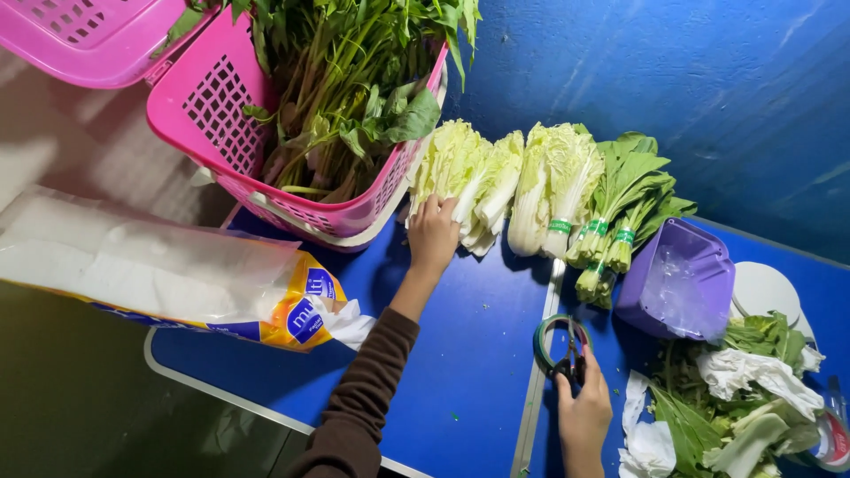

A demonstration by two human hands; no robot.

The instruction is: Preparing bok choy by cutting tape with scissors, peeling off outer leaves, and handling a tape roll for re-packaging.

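- Blue tabletop [460,354] against a blue wall; head camera looks down on both hands.
- Left hand [433,232]: arm in a brown sleeve reaches forward, palm down, fingers curled over the stem end of a napa cabbage half [453,164]. Resting on it or gripping it, I cannot tell which; it is not clearly lifted.
- Key relation: cabbage lies straight ahead of the left hand, long axis running away from the person, leafy end toward the wall, cut base toward the hand. Left hand is on it; right hand is well apart, lower right.
- Cabbage look: pale yellow-green crinkled leaves, white ribs. A second half [492,190] touches it on the right.
- Right hand [583,412]: closed around dark scissors [567,363] that lie through a roll of green tape [556,343], near the tabletop's centre seam.
- Further right in the row: a third cabbage piece [553,186] with a green tape band, then banded bundles of leafy greens [624,199].
- Purple plastic tub [677,279] sits tilted just beside those bundles.
- Far right: pile of trimmings and crumpled white paper [744,389].
- Left of the hand: pink lattice basket [217,111] full of long-stemmed greens, overhanging the tabletop's edge.
- Lower left: clear plastic bag pack [159,270] with yellow-blue print, lying flat.
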